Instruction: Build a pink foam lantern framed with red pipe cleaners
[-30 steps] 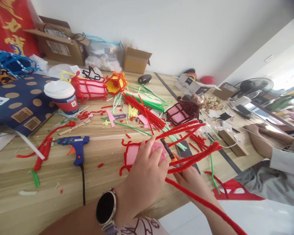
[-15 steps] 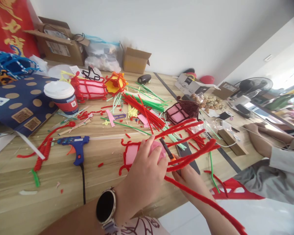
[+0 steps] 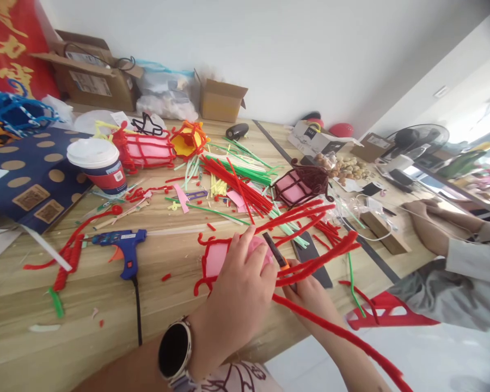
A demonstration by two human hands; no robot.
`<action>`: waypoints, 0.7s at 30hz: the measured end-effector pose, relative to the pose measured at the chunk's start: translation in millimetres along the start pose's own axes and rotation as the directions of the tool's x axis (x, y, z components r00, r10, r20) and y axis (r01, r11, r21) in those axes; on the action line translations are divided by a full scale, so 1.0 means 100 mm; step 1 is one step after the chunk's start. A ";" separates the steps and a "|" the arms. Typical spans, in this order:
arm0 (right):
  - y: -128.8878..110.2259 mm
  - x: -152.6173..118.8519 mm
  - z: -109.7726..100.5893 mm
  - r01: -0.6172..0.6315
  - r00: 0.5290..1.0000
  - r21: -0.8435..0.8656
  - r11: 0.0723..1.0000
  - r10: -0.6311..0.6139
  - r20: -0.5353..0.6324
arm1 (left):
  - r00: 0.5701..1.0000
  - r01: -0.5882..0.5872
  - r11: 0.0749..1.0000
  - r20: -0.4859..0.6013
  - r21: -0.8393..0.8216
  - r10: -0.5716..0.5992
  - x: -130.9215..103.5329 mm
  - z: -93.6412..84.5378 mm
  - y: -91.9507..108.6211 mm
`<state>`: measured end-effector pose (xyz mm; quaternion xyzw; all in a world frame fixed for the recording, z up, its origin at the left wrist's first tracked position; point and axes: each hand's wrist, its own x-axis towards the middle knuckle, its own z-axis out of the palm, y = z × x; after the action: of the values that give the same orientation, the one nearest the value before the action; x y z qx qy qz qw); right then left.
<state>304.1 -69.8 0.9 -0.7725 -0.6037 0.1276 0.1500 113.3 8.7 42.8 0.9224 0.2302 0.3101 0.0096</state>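
My left hand (image 3: 243, 272), below a wrist with a round watch, is closed over a pink lantern (image 3: 217, 258) framed in red pipe cleaners. The fingers hide much of its body. Long red pipe cleaners (image 3: 326, 260) stretch from its right end, one of them running down toward the lower right. My right hand (image 3: 306, 291) is closed around a dark tool (image 3: 274, 250) with an orange part, which looks like scissors. Its dark flat end lies against the lantern's pink end, beside my left fingertips. The lower part of the tool is hidden by the hand.
A blue glue gun (image 3: 126, 245) with a cord lies at left, near a lidded paper cup (image 3: 102, 166). Bundled red pipe cleaners (image 3: 239, 185) and a brown-framed lantern (image 3: 298, 185) are beyond my hands. Another person's forearm (image 3: 427, 228) rests at right.
The view has shifted slightly, so the table things appear a little further left. Both hands keep their hold, and the dark tool stays at the lantern's end with little visible movement.
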 end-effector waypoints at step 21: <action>-0.12 0.04 0.04 0.004 0.991 0.165 0.986 0.018 -0.130 | 0.988 0.013 0.998 -0.151 -0.054 -0.021 -0.04 0.06 0.03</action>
<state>292.9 -62.9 2.3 -0.7662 -0.5772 0.1266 0.2526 114.9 5.2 36.0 0.8937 0.2296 0.3850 0.0193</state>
